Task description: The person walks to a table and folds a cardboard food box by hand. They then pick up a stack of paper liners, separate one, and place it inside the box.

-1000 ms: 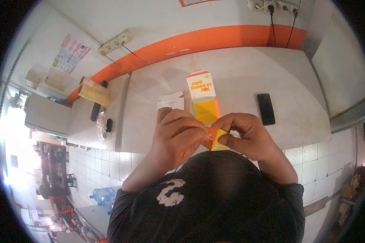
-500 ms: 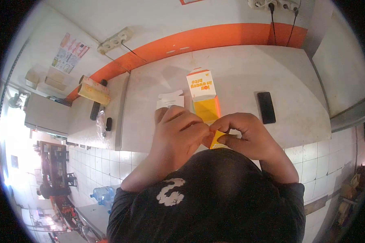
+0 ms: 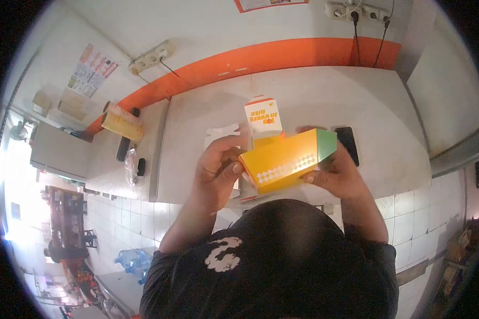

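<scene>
A yellow cardboard box with a band of white diamonds and a green end is held tilted over the worktop. My left hand grips its left end, fingers and thumb pinching the edge. On the other side, my right hand closes around the green end, its thumb along the lower edge. Just beyond the box stands a white printed carton panel with orange lettering; its yellow lower part is mostly hidden. A white cut-out cardboard piece lies behind my left hand, partly covered by it.
A black phone lies right of my right hand on the grey worktop. Yellow rolls and a clear plastic bag rest on the left counter. Plugged cables hang from wall sockets. Blue water bottles stand lower left.
The yellow box has come up into view from close to my body and turned, showing its long side and green end. My hands have moved apart to its two ends.
</scene>
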A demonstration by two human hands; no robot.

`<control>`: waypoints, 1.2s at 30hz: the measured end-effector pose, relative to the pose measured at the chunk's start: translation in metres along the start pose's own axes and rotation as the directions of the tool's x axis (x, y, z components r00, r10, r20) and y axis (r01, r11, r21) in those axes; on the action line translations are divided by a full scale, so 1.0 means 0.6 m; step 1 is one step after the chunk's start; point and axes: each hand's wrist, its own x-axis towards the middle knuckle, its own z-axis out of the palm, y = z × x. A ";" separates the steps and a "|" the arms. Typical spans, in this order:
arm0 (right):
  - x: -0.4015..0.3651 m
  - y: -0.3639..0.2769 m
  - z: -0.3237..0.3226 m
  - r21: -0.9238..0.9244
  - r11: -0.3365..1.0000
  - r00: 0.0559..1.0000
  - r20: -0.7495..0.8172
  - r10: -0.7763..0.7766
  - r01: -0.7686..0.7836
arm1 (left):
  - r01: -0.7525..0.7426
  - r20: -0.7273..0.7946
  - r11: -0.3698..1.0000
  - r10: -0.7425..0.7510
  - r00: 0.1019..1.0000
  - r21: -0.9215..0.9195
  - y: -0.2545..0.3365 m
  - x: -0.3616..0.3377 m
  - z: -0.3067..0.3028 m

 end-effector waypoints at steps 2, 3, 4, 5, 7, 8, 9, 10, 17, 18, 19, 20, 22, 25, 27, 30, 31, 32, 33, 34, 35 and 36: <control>-0.009 -0.003 0.012 0.131 0.981 0.990 0.049 0.135 -0.140 | -0.090 -0.009 0.994 0.090 0.996 0.066 -0.007 0.006 -0.001; -0.009 -0.007 0.016 0.185 0.962 0.978 0.076 0.192 -0.203 | -0.179 0.033 0.957 0.176 0.984 0.229 -0.002 0.017 -0.004; -0.004 -0.021 0.015 0.018 0.989 0.983 0.113 0.144 -0.147 | -0.267 0.089 0.884 0.253 0.963 0.383 0.006 0.024 -0.005; 0.004 -0.037 0.013 -0.145 0.986 0.982 0.157 0.103 -0.080 | -0.312 0.196 0.779 0.244 0.950 0.544 0.022 0.027 0.000; 0.017 -0.046 0.012 -0.368 0.929 0.960 0.273 0.061 0.045 | -0.407 0.387 0.526 0.153 0.909 0.747 0.064 0.031 0.021; 0.022 -0.046 0.013 -0.429 0.898 0.938 0.341 0.061 0.097 | -0.467 0.473 0.404 0.091 0.876 0.787 0.081 0.033 0.032; 0.023 -0.045 0.016 -0.482 0.863 0.909 0.412 0.070 0.152 | -0.517 0.543 0.332 0.017 0.839 0.789 0.088 0.037 0.047; 0.023 -0.043 0.020 -0.499 0.848 0.912 0.408 0.050 0.177 | -0.570 0.603 0.261 -0.061 0.795 0.779 0.093 0.038 0.057; 0.011 -0.052 0.027 -0.569 0.821 0.993 0.111 0.028 0.040 | -0.224 0.262 0.254 -0.130 0.956 0.941 0.102 0.022 0.072; 0.010 -0.049 0.026 -0.588 0.801 0.992 0.106 -0.061 0.112 | -0.175 0.221 0.288 -0.137 0.966 0.942 0.098 0.018 0.075; 0.009 -0.048 0.028 -0.600 0.787 0.989 0.101 -0.107 0.146 | -0.126 0.179 0.319 -0.142 0.973 0.939 0.094 0.014 0.076; 0.009 -0.048 0.031 -0.612 0.770 0.983 0.098 -0.154 0.181 | -0.078 0.137 0.348 -0.148 0.979 0.934 0.091 0.013 0.076; 0.009 -0.046 0.038 -0.634 0.734 0.967 0.091 -0.239 0.242 | -0.113 0.161 0.383 -0.097 0.982 0.917 0.084 0.014 0.075; 0.008 -0.044 0.045 -0.646 0.685 0.929 0.112 -0.353 0.338 | -0.195 0.255 0.489 -0.058 0.965 0.850 0.081 0.016 0.069; 0.009 -0.047 0.047 -0.626 0.651 0.889 0.167 -0.426 0.430 | -0.218 0.277 0.549 -0.025 0.961 0.807 0.080 0.015 0.069; 0.007 -0.052 0.053 -0.628 0.646 0.879 0.137 -0.456 0.433 | -0.182 0.216 0.615 0.019 0.976 0.767 0.077 0.010 0.071; 0.006 -0.053 0.055 -0.628 0.635 0.871 0.147 -0.469 0.449 | -0.162 0.196 0.648 0.020 0.980 0.744 0.072 0.007 0.069; 0.006 -0.053 0.057 -0.629 0.624 0.861 0.157 -0.483 0.465 | -0.143 0.176 0.680 0.020 0.984 0.719 0.067 0.004 0.069; 0.006 -0.054 0.059 -0.628 0.612 0.852 0.168 -0.496 0.481 | -0.124 0.165 0.720 0.014 0.986 0.682 0.065 0.002 0.069; 0.006 -0.056 0.062 -0.633 0.606 0.850 0.168 -0.499 0.481 | -0.106 0.153 0.758 0.008 0.988 0.643 0.062 0.000 0.070; 0.006 -0.058 0.066 -0.638 0.601 0.848 0.168 -0.502 0.482 | -0.088 0.142 0.793 0.002 0.990 0.602 0.060 -0.001 0.070; 0.006 -0.059 0.068 -0.642 0.595 0.846 0.168 -0.505 0.483 | -0.122 0.149 0.784 0.038 0.988 0.609 0.056 -0.002 0.069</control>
